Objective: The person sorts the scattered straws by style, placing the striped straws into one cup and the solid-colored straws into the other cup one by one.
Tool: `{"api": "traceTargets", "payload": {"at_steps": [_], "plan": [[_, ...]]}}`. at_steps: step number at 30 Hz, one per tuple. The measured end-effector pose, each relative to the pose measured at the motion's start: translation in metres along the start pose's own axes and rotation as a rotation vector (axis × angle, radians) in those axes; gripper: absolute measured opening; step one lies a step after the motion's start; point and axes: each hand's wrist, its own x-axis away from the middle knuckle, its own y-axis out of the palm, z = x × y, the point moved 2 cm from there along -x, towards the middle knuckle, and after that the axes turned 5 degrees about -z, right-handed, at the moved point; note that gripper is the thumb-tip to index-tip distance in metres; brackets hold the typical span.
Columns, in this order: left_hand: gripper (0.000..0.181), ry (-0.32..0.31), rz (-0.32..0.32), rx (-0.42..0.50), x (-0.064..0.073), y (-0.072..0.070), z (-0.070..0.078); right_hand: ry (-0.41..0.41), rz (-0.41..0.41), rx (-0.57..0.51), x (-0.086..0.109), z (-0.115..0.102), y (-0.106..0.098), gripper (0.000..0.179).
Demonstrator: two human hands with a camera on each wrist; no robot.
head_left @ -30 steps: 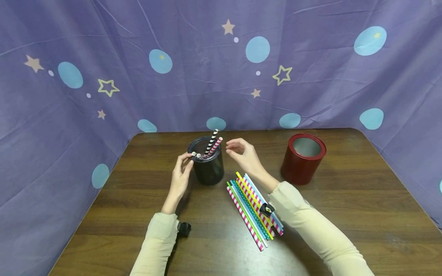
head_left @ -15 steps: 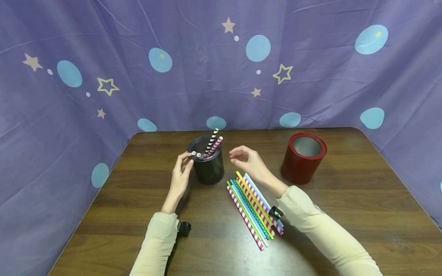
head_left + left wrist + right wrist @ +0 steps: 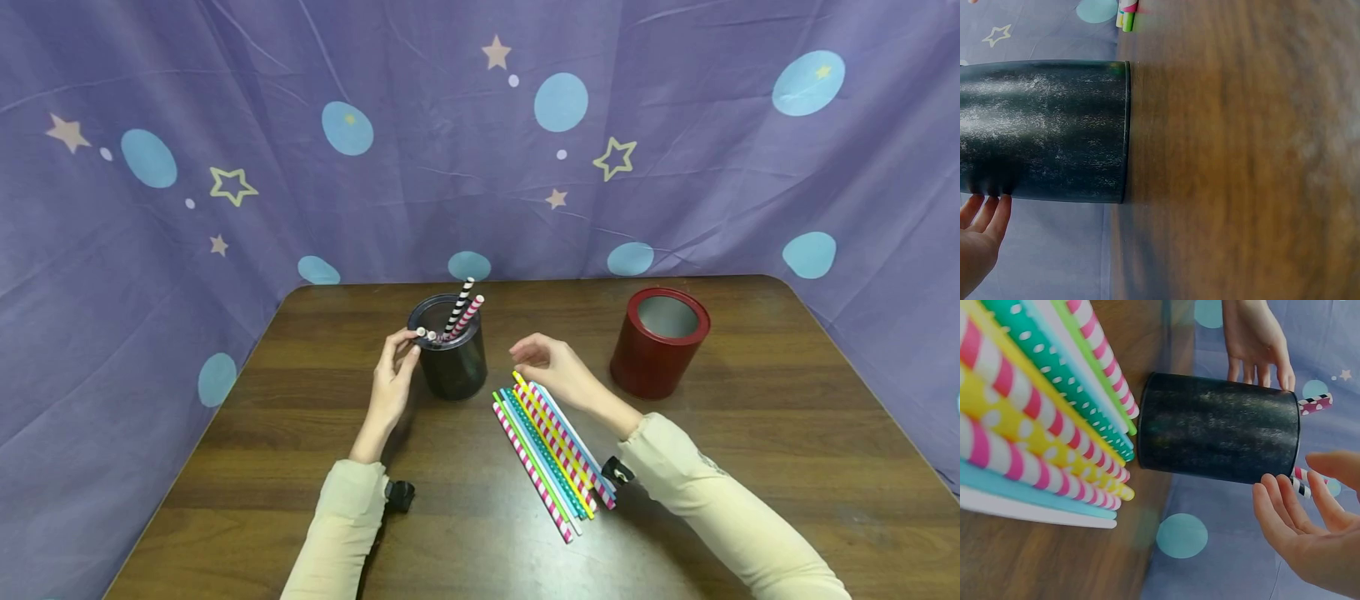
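A dark can (image 3: 454, 367) stands on the table with several paper straws in it, among them a black-striped straw (image 3: 460, 307) and a pink-striped straw (image 3: 468, 317). My left hand (image 3: 390, 385) touches the can's left side near the rim, fingertips resting on its wall in the left wrist view. My right hand (image 3: 558, 373) hovers over the far end of a bundle of loose straws (image 3: 551, 458), fingers loosely bent and holding nothing. In the right wrist view that hand (image 3: 1313, 531) appears in front of the can (image 3: 1219, 428), with the straw ends (image 3: 1085, 425) alongside.
A red can (image 3: 660, 350) stands open-topped at the right, beyond my right forearm. The brown wooden table (image 3: 300, 467) ends at the back against a purple curtain (image 3: 420, 150) with stars and ovals. A small black camera is strapped to each wrist.
My right hand has drawn away from the dark can, moving right and toward me to a place above the bundle's far end. The left hand stays on the can.
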Motion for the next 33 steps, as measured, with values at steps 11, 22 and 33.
{"api": "traceTargets", "payload": {"at_steps": [11,22,33], "plan": [[0.022,0.002,-0.003,-0.001,-0.001,-0.001,0.004,0.051,-0.13,0.08,0.008,0.03,-0.004,0.023],[0.022,-0.015,-0.008,-0.004,0.001,0.003,0.032,0.037,-0.173,0.121,0.017,0.047,-0.008,0.024],[0.023,-0.029,-0.021,-0.002,0.002,0.003,0.03,0.097,-0.235,0.175,0.026,0.057,-0.008,0.027]]}}
